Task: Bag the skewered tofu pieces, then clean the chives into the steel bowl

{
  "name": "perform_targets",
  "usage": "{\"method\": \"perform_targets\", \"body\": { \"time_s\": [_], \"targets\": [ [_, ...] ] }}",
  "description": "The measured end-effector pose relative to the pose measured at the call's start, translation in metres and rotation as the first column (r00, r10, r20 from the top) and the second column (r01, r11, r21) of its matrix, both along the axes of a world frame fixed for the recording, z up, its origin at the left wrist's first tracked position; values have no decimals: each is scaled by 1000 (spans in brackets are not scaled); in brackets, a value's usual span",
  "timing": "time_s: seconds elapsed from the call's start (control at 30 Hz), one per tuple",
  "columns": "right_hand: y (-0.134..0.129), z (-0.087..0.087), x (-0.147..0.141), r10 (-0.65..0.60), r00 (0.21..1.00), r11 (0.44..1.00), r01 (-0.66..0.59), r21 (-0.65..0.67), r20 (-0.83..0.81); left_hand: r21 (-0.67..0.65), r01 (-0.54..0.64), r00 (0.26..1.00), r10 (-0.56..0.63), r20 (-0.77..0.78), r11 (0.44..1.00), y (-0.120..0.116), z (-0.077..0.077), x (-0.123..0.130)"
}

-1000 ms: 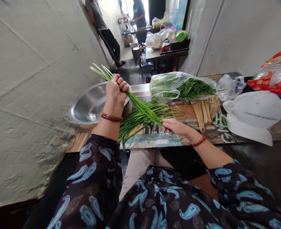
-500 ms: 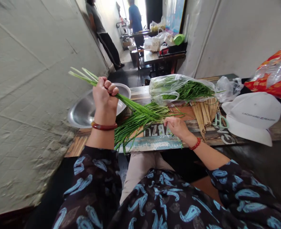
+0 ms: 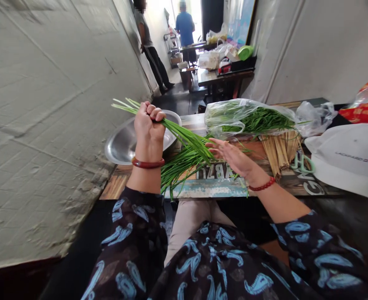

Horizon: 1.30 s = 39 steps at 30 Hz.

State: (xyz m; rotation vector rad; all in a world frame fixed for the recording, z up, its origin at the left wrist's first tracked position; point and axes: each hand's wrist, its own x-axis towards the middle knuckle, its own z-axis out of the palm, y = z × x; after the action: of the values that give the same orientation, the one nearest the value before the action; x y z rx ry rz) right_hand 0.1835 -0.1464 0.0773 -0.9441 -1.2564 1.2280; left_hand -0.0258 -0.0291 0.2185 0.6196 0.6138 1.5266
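My left hand (image 3: 149, 125) is closed in a fist around a bundle of garlic chives (image 3: 188, 135). The pale ends stick out beyond the fist at upper left, and the green leaves slant down to the right. My right hand (image 3: 229, 155) is open, its fingers stretched out beside the leafy ends; whether they touch is hard to tell. Beneath the bundle, a loose pile of chives (image 3: 179, 164) lies on the wooden table (image 3: 216, 191). Behind the left fist stands a wide steel bowl (image 3: 118, 146), partly hidden by the wrist.
A clear plastic bag of chives (image 3: 249, 118) lies at the back. Bamboo skewers (image 3: 277, 152), green-handled scissors (image 3: 303, 163) and a white cap (image 3: 348, 156) lie to the right. A wall (image 3: 46, 125) rises close on the left. Two people stand in the background near another table (image 3: 215, 77).
My right hand has opened from closed fingers and now lies outstretched by the leaf ends. The left fist still holds the bundle. The view has shifted, moving the scene rightward.
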Motion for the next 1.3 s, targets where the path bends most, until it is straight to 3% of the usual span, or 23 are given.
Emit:
{"method": "perform_targets", "body": {
  "time_s": [0.13,0.2,0.27,0.4,0.47,0.53,0.63,0.73,0.83,0.97,1.03,1.17,1.3],
  "targets": [
    [-1,-7,-39,224,952,962,-250,-110,-207,10,4,996,-5,84,1000,1,-2,3],
    [-4,-12,-48,310,926,930,-342,-131,-218,17,-11,996,9,84,1000,0,-3,-1],
    [-9,-17,-45,325,932,926,-348,-146,-158,10,-52,998,52,37,999,-1,-3,-7],
    [-16,-28,-9,223,955,974,-211,-80,195,25,-86,994,87,-59,996,-7,-2,-23],
    [-15,-30,17,49,917,999,-52,-5,395,61,4,995,2,-96,998,-14,-3,-27],
    [-10,-26,37,-143,888,989,139,41,438,105,182,970,-161,-180,978,-24,-5,-27],
    [-6,-4,41,-229,909,973,224,55,347,125,505,819,-427,-384,854,-43,-16,-18],
    [-7,28,15,-160,964,983,135,128,212,60,727,603,-595,-531,683,-60,-33,-6],
    [-1,57,-17,19,999,976,-28,216,40,-12,828,459,-691,-558,560,-70,-50,4],
    [8,73,-43,233,965,963,-211,170,-122,-90,873,361,-757,-544,480,-77,-66,10],
    [9,73,-49,224,952,971,-199,134,-207,-121,866,355,-766,-536,485,-81,-72,9],
    [6,66,-57,105,948,986,-60,155,-301,-103,820,432,-728,-532,562,-87,-79,5],
    [6,61,-62,14,951,989,32,145,-308,-119,801,419,-691,-590,587,-93,-75,2]
  ]
}}
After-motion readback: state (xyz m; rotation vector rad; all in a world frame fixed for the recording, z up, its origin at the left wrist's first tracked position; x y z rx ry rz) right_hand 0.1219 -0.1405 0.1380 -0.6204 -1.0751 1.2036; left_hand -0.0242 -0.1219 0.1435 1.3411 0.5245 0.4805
